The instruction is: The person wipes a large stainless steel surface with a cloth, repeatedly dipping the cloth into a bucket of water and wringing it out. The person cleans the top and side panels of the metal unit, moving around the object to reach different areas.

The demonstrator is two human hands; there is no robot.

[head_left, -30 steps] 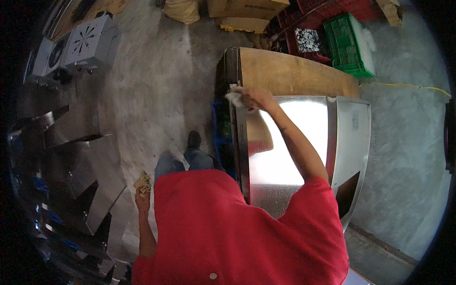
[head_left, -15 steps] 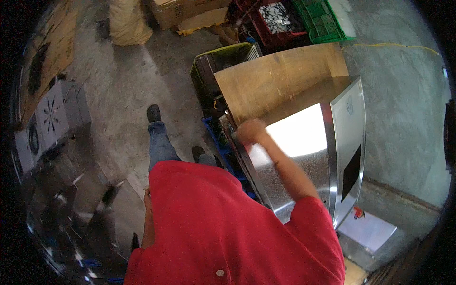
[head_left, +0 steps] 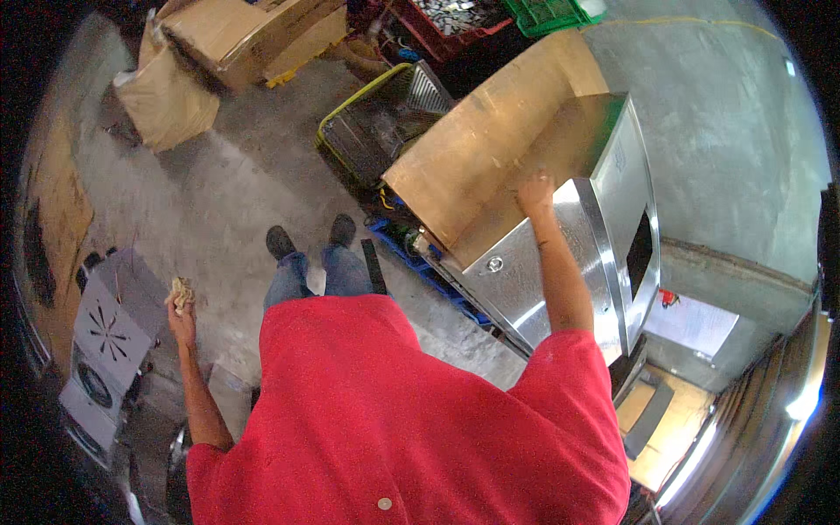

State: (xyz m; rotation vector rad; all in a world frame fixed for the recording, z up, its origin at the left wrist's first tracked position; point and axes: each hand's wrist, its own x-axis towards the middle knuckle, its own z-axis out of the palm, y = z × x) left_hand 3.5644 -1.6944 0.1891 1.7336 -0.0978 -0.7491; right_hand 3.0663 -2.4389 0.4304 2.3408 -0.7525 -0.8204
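My left hand (head_left: 182, 325) is out at the left, closed on a crumpled yellowish rag (head_left: 182, 296) that sticks up from the fingers. My right arm reaches across a shiny metal panel (head_left: 573, 271) with a small round fitting (head_left: 494, 263) near its corner. Just past the panel's far edge, my right hand (head_left: 535, 192) is over a brown wooden board (head_left: 490, 131). Its fingers look bent, but they are too small and blurred to show whether they grip anything.
Beyond the board are a yellow-rimmed crate (head_left: 328, 136), a red crate (head_left: 435, 37) of small metal pieces and a green crate (head_left: 547, 13). A grey metal housing (head_left: 109, 328) stands left. Cardboard boxes (head_left: 236, 44) and a tan sack (head_left: 175, 109) lie far left.
My left hand has come out from beside my body and now shows the rag. My right hand has moved away from the board's near corner, farther right and up. The view has shifted.
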